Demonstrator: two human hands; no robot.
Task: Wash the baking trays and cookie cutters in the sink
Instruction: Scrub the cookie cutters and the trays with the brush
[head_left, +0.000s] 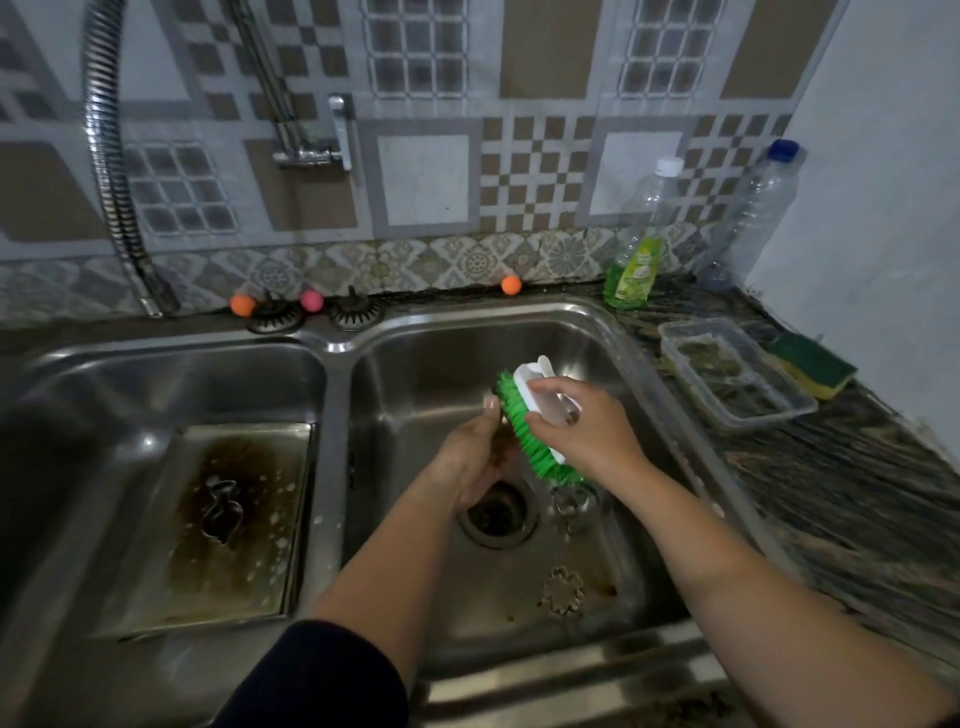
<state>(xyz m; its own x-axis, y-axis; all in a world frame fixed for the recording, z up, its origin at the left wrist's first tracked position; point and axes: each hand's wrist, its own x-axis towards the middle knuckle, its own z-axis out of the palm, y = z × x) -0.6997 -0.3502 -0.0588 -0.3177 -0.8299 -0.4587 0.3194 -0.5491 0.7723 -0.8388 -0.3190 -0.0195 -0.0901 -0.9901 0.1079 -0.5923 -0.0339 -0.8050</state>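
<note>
Over the right basin (613, 374) my right hand (582, 431) grips a scrub brush (524, 431) with green bristles and a white handle. The bristles press against a small dark cookie cutter (503, 451) that my left hand (467, 462) holds; it is mostly hidden by the fingers. A flower-shaped cutter (562, 592) lies on the basin floor near the front. Another metal cutter (574, 506) sits under the brush by the drain (497, 512). In the left basin a stained baking tray (228, 530) lies flat with a metal cutter (222, 506) on it.
A flexible tap hose (111, 171) hangs at the back left. Green dish soap bottle (636, 265), an empty plastic bottle (753, 213), a clear plastic container (732, 374) and a green-yellow sponge (813, 364) stand on the right counter. Two sink strainers (311, 314) sit behind the basins.
</note>
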